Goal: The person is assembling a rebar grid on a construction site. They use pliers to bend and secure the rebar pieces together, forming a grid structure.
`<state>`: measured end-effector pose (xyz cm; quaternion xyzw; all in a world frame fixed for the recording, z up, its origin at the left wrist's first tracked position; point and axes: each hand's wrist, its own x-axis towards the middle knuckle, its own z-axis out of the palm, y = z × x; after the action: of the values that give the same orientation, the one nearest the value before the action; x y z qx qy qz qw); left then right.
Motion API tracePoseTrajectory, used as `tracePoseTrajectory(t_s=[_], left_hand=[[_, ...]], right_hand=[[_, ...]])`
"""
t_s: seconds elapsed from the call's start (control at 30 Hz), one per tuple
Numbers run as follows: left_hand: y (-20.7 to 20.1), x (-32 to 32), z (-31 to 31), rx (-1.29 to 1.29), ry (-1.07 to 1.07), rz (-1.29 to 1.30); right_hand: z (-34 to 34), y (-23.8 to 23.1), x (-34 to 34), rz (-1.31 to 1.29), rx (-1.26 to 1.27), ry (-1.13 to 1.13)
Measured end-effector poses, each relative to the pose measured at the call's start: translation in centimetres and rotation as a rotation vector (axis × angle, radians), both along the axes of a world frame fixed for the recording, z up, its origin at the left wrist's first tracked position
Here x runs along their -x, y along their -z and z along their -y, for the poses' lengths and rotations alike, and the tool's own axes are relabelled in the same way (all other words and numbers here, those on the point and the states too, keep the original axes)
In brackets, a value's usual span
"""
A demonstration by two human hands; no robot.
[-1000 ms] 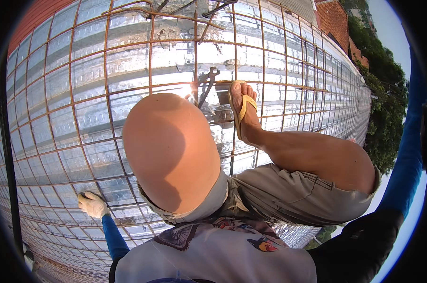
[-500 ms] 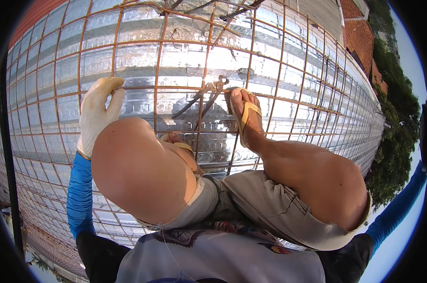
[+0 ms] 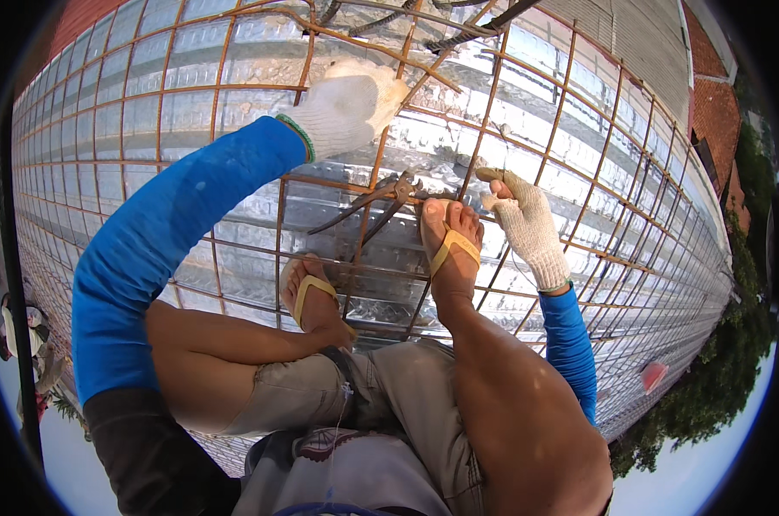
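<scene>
My left hand [image 3: 351, 107], in a pale knitted glove, is closed over a bar of the rusty steel mesh [image 3: 216, 88]; its fingertips are partly hidden. My right hand [image 3: 527, 219], in a similar glove with bare fingertips showing, is pinched near a mesh bar beside my right foot. A thin wire [image 3: 505, 142] rises from its fingers. Between the hands, a pair of dark, rusty pincers [image 3: 398, 196] lies across the mesh, jaws toward my right foot and handles spread to the left.
My feet in yellow flip-flops [image 3: 455, 249] stand on the mesh over shiny ribbed metal sheeting [image 3: 243, 202]. Thicker dark bars [image 3: 475, 36] cross the far edge. A dark upright pole [image 3: 15, 301] stands at left; brick-red roofing [image 3: 716, 116] and trees [image 3: 690, 396] lie to the right.
My left hand has moved right and away from me, from beside my knee onto the far bars. My right hand has come into view at the mesh. My knees have shifted apart.
</scene>
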<state>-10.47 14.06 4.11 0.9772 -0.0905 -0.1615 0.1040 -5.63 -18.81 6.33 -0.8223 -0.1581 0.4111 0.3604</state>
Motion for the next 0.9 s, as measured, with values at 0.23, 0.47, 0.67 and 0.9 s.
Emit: tracePoseTrajectory(t_s=[0.23,0.47,0.67,0.9], left_hand=[[5.3,-1.1,2.3,0.112,-0.431,0.1],[6.7,-3.6,2.9,0.138,-0.153,0.68],[7.1,-5.0,2.1,0.282,-0.128,0.694],[14.5,-5.5,0.6,-0.092,-0.247,0.294]], right_hand=[[-3.2,3.3,-1.7,0.047,-0.049,0.028],[-2.6,6.1,-3.0,0.131,-0.184,0.064],[-2.7,5.8,-3.6,0.333,-0.096,0.097],[-3.1,7.3,-4.9,0.057,-0.227,0.106]])
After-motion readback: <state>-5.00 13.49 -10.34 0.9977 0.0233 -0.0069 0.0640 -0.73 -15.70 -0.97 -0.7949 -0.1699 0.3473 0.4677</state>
